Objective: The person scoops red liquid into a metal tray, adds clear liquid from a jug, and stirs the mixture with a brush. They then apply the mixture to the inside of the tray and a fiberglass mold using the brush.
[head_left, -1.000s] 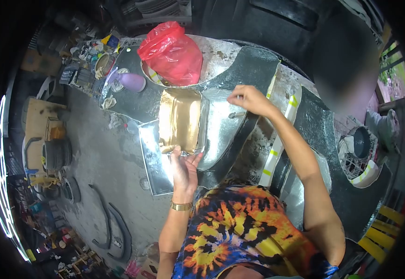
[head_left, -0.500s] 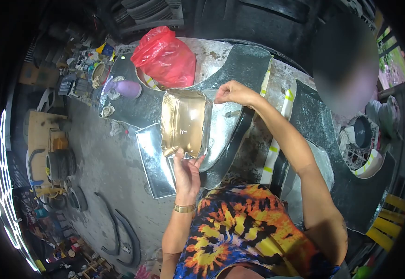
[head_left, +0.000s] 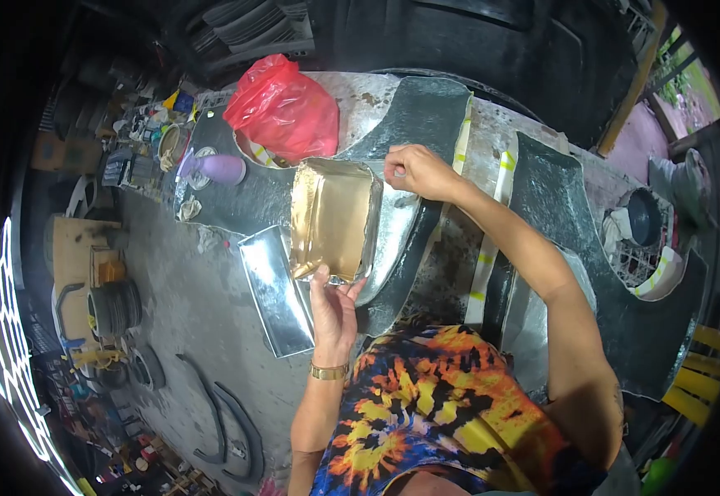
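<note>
My left hand [head_left: 334, 311], with a gold watch at its wrist, grips the near edge of a shiny gold rectangular tray-like piece [head_left: 335, 219], thumb on top and fingers below. The piece has raised, uneven edges and is tilted over a dark moulded panel [head_left: 401, 116]. My right hand [head_left: 420, 171] is beside the piece's far right corner. Its fingers are curled together, and whatever they hold, if anything, is hidden. Silvery sheeting [head_left: 393, 227] shows under the right side of the piece. To the left, a mirror-like rectangular plate [head_left: 275, 289] sticks out past the panel.
A red plastic bag [head_left: 285, 112] stands at the back of the bench. A purple spray bottle [head_left: 221, 169] lies on the panel's left part. On the right is a second dark panel [head_left: 546, 182] with yellow-taped edges and a dark bowl [head_left: 643, 225]. Tyres [head_left: 114, 307] are on the floor at left.
The camera view has shifted slightly. The gold piece is tipped a little differently, showing more of its inner face. My right hand stays near its corner; my left hand keeps its grip.
</note>
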Action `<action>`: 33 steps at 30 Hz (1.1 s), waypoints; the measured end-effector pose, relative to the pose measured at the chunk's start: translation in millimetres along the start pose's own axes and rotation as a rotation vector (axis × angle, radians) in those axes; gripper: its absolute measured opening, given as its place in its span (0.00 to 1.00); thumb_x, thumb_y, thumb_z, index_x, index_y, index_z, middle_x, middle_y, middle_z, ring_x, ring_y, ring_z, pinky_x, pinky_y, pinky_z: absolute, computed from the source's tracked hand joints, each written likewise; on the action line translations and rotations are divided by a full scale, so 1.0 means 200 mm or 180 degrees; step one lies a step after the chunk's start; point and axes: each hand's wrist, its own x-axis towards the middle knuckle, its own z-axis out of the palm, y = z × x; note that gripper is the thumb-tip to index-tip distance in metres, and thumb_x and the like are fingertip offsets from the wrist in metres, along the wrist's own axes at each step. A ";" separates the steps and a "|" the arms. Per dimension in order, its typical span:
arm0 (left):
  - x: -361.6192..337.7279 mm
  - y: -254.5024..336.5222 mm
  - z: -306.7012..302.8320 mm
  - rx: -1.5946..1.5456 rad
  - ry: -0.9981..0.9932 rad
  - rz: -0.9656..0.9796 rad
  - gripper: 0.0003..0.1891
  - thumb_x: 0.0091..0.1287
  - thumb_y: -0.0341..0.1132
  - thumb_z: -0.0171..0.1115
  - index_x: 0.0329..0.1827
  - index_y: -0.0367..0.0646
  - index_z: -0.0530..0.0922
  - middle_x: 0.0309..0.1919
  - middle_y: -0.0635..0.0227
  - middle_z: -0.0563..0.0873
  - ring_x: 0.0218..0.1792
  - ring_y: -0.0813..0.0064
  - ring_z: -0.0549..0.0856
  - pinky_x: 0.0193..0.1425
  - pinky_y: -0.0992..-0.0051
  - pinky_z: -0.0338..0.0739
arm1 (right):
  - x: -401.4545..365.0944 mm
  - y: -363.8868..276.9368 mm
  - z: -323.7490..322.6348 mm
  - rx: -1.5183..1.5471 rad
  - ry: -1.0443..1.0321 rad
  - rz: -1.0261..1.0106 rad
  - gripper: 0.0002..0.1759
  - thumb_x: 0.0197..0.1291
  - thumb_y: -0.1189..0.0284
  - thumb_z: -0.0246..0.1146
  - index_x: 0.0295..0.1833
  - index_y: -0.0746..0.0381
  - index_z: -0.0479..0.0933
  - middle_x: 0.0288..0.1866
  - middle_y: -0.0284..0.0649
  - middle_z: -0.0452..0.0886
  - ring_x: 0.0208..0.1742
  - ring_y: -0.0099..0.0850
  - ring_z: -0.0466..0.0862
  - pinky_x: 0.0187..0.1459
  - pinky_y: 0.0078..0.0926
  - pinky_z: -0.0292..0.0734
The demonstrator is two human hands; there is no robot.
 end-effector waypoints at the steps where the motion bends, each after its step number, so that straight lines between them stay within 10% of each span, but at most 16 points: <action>1: 0.00 0.00 0.00 -0.0001 -0.0001 -0.0038 0.29 0.67 0.49 0.63 0.64 0.43 0.67 0.56 0.60 0.80 0.52 0.61 0.84 0.53 0.61 0.84 | -0.02 0.00 -0.01 -0.0617 0.0203 -0.0432 0.03 0.53 0.75 0.67 0.33 0.62 0.80 0.34 0.34 0.80 0.42 0.28 0.79 0.49 0.30 0.72; 14: -0.02 0.03 -0.05 0.0094 0.0013 -0.0077 0.30 0.66 0.52 0.63 0.65 0.44 0.67 0.58 0.60 0.78 0.55 0.62 0.82 0.58 0.60 0.80 | -0.07 0.80 -0.91 -0.2579 0.1955 0.0318 0.11 0.62 0.63 0.60 0.43 0.57 0.82 0.39 0.40 0.83 0.47 0.41 0.84 0.43 0.47 0.77; 16: -0.02 0.03 -0.05 0.0077 0.0092 -0.0038 0.30 0.66 0.51 0.62 0.65 0.44 0.67 0.58 0.60 0.78 0.55 0.62 0.82 0.57 0.61 0.81 | -0.15 0.91 -1.06 -0.3382 0.0694 0.1977 0.21 0.64 0.65 0.57 0.64 0.48 0.76 0.67 0.40 0.73 0.65 0.42 0.76 0.59 0.53 0.71; 18: -0.02 0.02 -0.07 0.0064 0.0068 0.0041 0.28 0.67 0.50 0.62 0.64 0.44 0.68 0.56 0.60 0.79 0.54 0.62 0.83 0.56 0.61 0.82 | -0.19 1.03 -1.18 -0.3062 0.0490 0.3017 0.24 0.67 0.71 0.53 0.67 0.47 0.73 0.73 0.38 0.68 0.71 0.47 0.70 0.63 0.58 0.65; 23: -0.01 -0.01 -0.08 -0.0035 0.0157 0.0014 0.26 0.67 0.49 0.63 0.62 0.45 0.69 0.54 0.61 0.81 0.51 0.62 0.84 0.56 0.62 0.82 | -0.11 0.58 -0.95 -0.2389 0.0907 0.0725 0.16 0.61 0.74 0.56 0.52 0.60 0.82 0.52 0.48 0.84 0.53 0.47 0.83 0.56 0.43 0.77; 26: -0.02 -0.04 -0.08 -0.0119 0.0258 0.0061 0.25 0.66 0.47 0.64 0.61 0.46 0.69 0.53 0.61 0.81 0.50 0.62 0.84 0.56 0.62 0.82 | -0.02 0.27 -0.40 -0.0759 -0.0475 -0.0189 0.12 0.60 0.71 0.62 0.48 0.61 0.83 0.49 0.47 0.84 0.55 0.43 0.81 0.59 0.39 0.74; 33: -0.04 -0.04 -0.09 -0.0056 0.0270 0.0095 0.24 0.69 0.47 0.61 0.62 0.45 0.69 0.54 0.62 0.82 0.51 0.64 0.85 0.55 0.64 0.82 | 0.19 0.18 0.38 -0.2671 -0.2120 -0.0271 0.13 0.59 0.70 0.57 0.40 0.63 0.86 0.42 0.48 0.87 0.45 0.42 0.87 0.47 0.41 0.80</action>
